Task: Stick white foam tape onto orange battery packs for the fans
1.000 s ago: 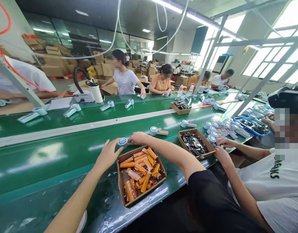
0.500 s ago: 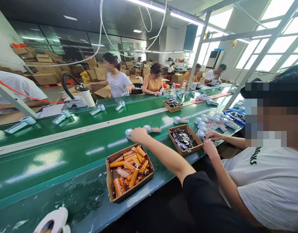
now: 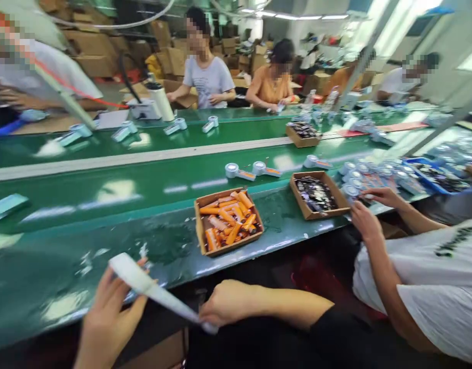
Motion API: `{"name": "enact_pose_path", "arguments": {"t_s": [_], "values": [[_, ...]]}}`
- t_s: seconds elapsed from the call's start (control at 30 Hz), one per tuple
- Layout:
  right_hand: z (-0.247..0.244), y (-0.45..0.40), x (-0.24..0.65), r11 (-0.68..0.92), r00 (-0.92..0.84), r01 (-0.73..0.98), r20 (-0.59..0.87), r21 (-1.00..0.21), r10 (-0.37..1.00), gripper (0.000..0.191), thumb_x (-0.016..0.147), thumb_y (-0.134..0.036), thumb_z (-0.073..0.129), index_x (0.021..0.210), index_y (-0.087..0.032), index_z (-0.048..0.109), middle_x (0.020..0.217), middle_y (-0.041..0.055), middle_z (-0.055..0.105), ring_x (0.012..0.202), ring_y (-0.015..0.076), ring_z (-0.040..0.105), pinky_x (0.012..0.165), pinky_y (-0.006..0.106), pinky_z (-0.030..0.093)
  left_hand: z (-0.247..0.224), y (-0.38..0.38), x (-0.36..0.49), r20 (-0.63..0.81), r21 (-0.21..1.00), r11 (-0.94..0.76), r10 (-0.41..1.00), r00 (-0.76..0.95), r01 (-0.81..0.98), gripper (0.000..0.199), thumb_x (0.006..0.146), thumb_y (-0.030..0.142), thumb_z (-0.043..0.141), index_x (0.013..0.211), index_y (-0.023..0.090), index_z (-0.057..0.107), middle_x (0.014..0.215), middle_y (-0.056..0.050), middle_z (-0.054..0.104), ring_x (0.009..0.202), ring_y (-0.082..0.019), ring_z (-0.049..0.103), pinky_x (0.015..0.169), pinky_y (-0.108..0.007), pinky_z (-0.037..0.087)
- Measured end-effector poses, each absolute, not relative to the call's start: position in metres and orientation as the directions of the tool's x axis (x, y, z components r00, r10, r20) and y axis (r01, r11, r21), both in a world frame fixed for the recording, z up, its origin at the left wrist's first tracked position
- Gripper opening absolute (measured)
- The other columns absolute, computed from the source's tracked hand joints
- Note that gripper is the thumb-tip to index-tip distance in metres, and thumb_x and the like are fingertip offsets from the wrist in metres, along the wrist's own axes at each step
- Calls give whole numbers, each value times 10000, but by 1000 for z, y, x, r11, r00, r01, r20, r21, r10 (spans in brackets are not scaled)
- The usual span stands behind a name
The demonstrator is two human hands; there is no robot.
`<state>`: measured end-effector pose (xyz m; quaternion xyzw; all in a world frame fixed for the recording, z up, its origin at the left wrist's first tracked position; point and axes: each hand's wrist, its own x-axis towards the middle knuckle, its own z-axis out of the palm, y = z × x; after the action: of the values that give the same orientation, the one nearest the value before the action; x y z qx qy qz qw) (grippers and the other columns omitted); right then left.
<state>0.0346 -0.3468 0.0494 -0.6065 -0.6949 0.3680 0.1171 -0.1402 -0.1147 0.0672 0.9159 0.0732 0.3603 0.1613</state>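
Note:
A roll of white tape [image 3: 126, 269], seen nearly edge-on, is in my left hand [image 3: 109, 312], whose fingers curve around it near the bench edge. From the roll a white strip [image 3: 170, 301] runs down to the right. My right hand [image 3: 232, 305] pinches the strip's far end, low in front of the bench. Beyond my hands, a cardboard box [image 3: 200, 241] of orange-wrapped cylindrical batteries [image 3: 232, 218] stands on the bench. Two pale blue handheld fans [image 3: 232, 170] with orange showing in their handles lie behind it on the green belt [image 3: 162, 179].
To the right, a box [image 3: 341, 207] holds small dark shiny parts. A co-worker's hands [image 3: 369, 218] work beside it, near many grouped fans [image 3: 374, 177] and a blue tray [image 3: 444, 189]. Several people sit across the line. A light blue piece [image 3: 7, 206] lies at far left.
My right hand has left the fan on the belt and come back toward me, now gripping the tape strip. My left hand and the roll have risen into fuller view. The view has shifted.

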Motion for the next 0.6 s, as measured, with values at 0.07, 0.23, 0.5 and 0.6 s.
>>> {"name": "enact_pose_path", "arguments": {"t_s": [0.07, 0.23, 0.5, 0.6], "values": [[62, -356, 50, -11, -169, 843, -286, -537, 943, 369, 1031, -502, 614, 1183, -200, 763, 996, 101, 824, 888, 271, 794, 699, 299, 552, 75, -133, -139, 645, 287, -958, 211, 734, 22, 573, 855, 112, 643, 1362, 380, 655, 1332, 38, 738, 1409, -319, 592, 1267, -599, 444], [115, -372, 131, -18, 82, 847, 97, -532, 992, 289, 1061, -362, 596, 1280, -234, 735, 1130, 78, 798, 1023, 220, 742, 905, 321, 559, 81, -156, -142, 652, 254, -964, 235, 721, 85, 395, 901, 61, 645, 1252, 241, 660, 1267, -85, 744, 1415, -355, 575, 1221, -643, 472], [111, -359, 191, -5, 55, 950, 151, -314, 987, 197, 959, -230, 728, 1146, -206, 786, 1146, 106, 779, 1157, 317, 662, 1083, 544, 502, 77, -163, -127, 629, 223, -974, 161, 761, 21, 363, 925, 24, 615, 1236, 211, 625, 1199, -104, 742, 1406, -355, 565, 1160, -656, 522], [106, -366, 184, -6, 279, 759, 317, -650, 906, 239, 972, -402, 732, 1137, -236, 780, 1131, 81, 790, 1126, 277, 699, 1099, 508, 509, 78, -171, -115, 606, 214, -976, 114, 787, -24, 327, 919, 4, 605, 1189, 186, 630, 1157, -117, 733, 1401, -360, 559, 1153, -662, 525]]}}
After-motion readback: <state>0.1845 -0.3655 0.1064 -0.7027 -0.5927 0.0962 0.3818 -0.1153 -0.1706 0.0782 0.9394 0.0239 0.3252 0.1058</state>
